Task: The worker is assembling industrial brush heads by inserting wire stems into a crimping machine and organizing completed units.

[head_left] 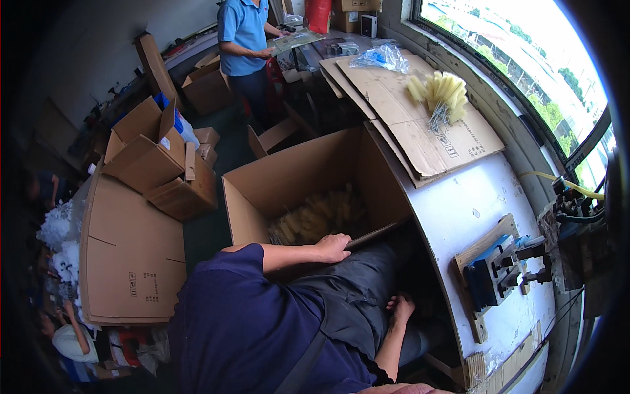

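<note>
My left hand (333,248) lies by the near edge of a large open cardboard box (289,164), above my lap. Its fingers are curled, and whether anything is in them is hidden. Inside the box is a heap of pale yellow brush-like pieces (321,213), in shadow. My right hand (400,307) is low beside my thigh, left of the white table's edge, its fingers bent inward; I cannot make out anything in it. More pale yellow pieces with thin wire stems (438,98) lie bunched on flattened cardboard (420,141) at the far right.
On the white table (453,217) a blue clamping fixture (489,276) sits on a wooden board, near a window. A clear plastic bag (380,58) rests on the cardboard. Smaller boxes (147,141) stand at left. A person in a blue shirt (243,29) stands at the far side, holding a flat sheet.
</note>
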Tool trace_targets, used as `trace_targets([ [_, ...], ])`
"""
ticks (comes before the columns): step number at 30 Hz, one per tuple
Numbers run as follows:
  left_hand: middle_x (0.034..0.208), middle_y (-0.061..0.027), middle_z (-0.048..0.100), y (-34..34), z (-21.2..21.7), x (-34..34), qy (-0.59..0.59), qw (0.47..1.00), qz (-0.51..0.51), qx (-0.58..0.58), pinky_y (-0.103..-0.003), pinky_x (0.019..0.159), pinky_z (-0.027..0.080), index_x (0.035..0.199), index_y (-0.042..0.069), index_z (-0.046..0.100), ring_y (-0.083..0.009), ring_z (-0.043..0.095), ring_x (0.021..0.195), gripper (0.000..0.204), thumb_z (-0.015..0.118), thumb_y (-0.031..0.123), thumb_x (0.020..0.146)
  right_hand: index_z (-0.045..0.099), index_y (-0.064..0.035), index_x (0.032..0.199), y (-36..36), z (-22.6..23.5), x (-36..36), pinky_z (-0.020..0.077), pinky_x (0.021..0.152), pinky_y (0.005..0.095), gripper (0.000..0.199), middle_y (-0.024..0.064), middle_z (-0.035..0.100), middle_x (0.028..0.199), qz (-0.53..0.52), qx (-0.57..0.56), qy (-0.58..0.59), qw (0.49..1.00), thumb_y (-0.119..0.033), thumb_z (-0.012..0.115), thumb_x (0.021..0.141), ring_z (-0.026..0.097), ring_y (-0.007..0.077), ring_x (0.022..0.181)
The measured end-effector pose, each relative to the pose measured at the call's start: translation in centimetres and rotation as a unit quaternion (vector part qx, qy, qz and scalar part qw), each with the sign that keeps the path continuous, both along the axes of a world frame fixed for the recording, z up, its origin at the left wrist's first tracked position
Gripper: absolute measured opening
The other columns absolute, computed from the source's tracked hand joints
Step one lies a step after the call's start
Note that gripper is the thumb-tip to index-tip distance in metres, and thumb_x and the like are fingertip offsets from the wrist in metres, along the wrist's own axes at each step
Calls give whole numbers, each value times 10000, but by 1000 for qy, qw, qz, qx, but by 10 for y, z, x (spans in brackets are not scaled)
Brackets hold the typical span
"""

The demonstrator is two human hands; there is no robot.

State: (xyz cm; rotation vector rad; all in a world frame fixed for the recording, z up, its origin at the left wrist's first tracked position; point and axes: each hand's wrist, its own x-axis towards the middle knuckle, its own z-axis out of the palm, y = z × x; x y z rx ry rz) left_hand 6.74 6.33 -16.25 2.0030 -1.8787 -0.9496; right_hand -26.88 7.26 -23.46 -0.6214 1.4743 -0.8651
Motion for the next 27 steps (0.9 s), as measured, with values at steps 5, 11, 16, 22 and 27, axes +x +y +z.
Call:
trace_targets([
  [5,1017,-158,718,-36,50,25,6,1000,13,9,-431,891,520,1254,32,598,-315,686,973,568,660,437,860,613,54,1100,-17,6,24,492,429,285,262,108,641,742,47,-6,-6,999,-59,511,887,586,157,505],
  [11,1028,-166,719,-257,199,34,-84,979,-76,-167,-448,931,506,1490,101,365,-356,671,1003,739,646,388,870,605,51,1071,-6,-11,10,495,417,302,234,120,640,740,19,21,-10,1000,-54,514,882,597,176,510],
  [16,1293,-197,616,-426,322,72,-272,913,6,-306,-439,1011,473,1525,130,317,-345,610,1170,758,622,336,863,597,48,1055,-2,-13,12,491,410,306,220,118,626,727,41,31,-1,999,-50,519,874,582,183,493],
  [22,915,-67,754,-444,397,68,-294,938,93,-159,-377,827,557,976,76,749,-227,720,868,273,623,276,839,593,25,1062,0,-19,2,480,390,300,189,123,618,697,12,56,-5,998,-93,554,920,582,181,479],
  [27,1325,-108,625,-413,369,160,-330,927,176,5,-399,1029,463,1204,112,696,-278,594,1234,478,735,302,767,600,23,1021,1,-19,0,483,395,304,183,118,610,694,-9,66,5,998,-98,538,898,578,183,479],
])
